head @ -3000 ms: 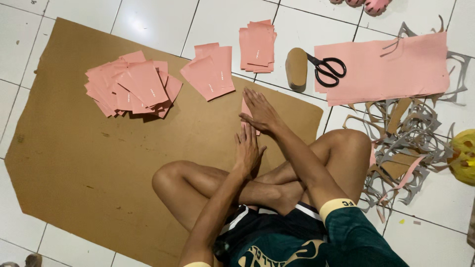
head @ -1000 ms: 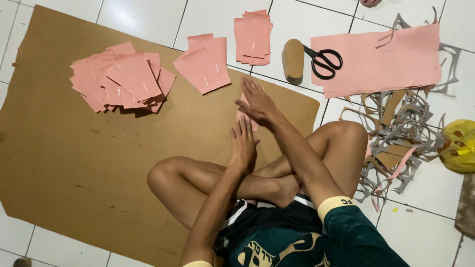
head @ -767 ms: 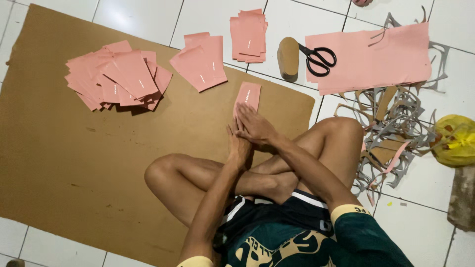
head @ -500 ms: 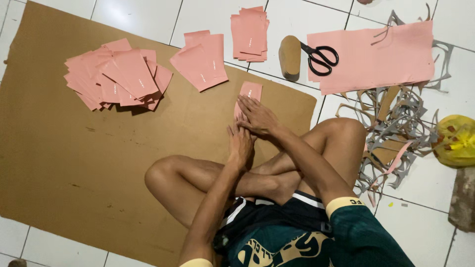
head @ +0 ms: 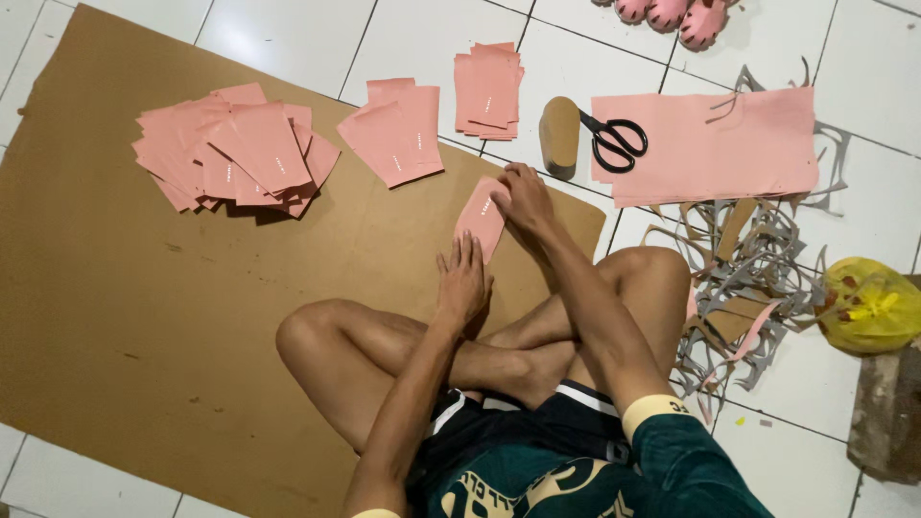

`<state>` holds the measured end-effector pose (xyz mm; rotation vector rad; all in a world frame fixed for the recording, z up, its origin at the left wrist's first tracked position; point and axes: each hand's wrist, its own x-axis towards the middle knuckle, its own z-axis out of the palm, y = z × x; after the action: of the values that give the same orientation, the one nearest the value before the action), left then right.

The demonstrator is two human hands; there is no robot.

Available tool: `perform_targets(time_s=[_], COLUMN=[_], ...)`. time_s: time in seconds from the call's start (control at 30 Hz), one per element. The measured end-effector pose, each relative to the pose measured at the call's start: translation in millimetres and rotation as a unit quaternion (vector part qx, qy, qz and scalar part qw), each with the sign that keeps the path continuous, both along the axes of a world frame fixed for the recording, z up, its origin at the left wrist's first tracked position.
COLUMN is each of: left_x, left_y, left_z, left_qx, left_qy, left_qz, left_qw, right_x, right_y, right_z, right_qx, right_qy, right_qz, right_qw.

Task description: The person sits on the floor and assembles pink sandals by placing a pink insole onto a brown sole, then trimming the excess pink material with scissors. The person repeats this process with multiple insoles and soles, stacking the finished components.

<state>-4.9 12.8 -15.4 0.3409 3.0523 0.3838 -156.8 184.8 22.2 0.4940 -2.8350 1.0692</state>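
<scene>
Fingers [head: 518, 182] of our right hand [head: 526, 200] are pressing flat on a pink envelope [head: 482, 216] lying on the brown cardboard [head: 144, 317]; our left hand [head: 462, 283], fingers together, is resting just below. Beyond the envelope, three finished stacks [head: 235, 153] are waiting; uncut pink sheets [head: 710, 144] are remaining.

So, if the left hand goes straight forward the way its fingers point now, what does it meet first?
The left hand points up the brown cardboard sheet. Just beyond its fingertips lies the pink envelope that the right hand presses down, so it would probably meet that first.
</scene>
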Motion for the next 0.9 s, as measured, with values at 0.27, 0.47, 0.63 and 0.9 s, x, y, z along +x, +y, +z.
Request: perform_targets(time_s=[0.27,0.47,0.63,0.9], left_x=[22,14,28,51], left_y=[19,35,6,4], left_z=[60,118,189,259], left_qx=[0.409,0.658,0.625,0.668], left_qy=[0.007,-0.002,0.004,-0.015], left_qz=[0.243,0.151,0.124,0.098], left_qw=[0.880,0.737,0.771,0.738], right_x=[58,151,175,194], right_y=[34,8,15,13], right_z=[-8,52,117,168], right_qx=[-0.585,-0.689,-0.602,-0.573], right_qy=[-0.235,-0.250,-0.197,-0.158], right_qz=[-0.151,-0.126,-0.091,-0.053], right_qw=[0.762,0.669,0.768,0.802])
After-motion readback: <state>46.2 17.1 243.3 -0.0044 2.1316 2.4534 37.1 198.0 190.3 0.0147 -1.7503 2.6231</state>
